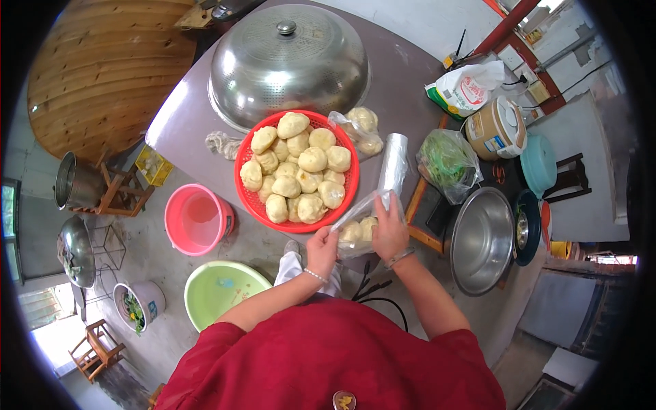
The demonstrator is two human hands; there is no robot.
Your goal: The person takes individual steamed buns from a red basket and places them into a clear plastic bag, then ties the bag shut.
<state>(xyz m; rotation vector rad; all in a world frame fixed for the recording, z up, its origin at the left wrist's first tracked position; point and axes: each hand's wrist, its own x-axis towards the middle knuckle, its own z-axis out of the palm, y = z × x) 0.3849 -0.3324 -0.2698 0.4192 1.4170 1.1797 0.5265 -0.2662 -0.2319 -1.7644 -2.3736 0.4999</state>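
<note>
A clear plastic bag [354, 246] with pale buns inside hangs between my hands at the table's near edge. My left hand [323, 251] pinches its left rim, and my right hand [390, 230] grips its upper right side. Just beyond is a red plastic basket [241, 197] heaped with pale yellow steamed buns [286, 186]. Another knotted bag of buns [365, 130] lies against the basket's right side. A roll of clear plastic bags [394, 163] rests beyond my right hand.
A large perforated metal lid [287, 61] covers the table's far part. To the right stand a bag of greens [448, 161], a rice cooker [494, 128] and a steel basin [482, 241]. A pink bucket [197, 220] and a green basin [220, 292] are on the floor at left.
</note>
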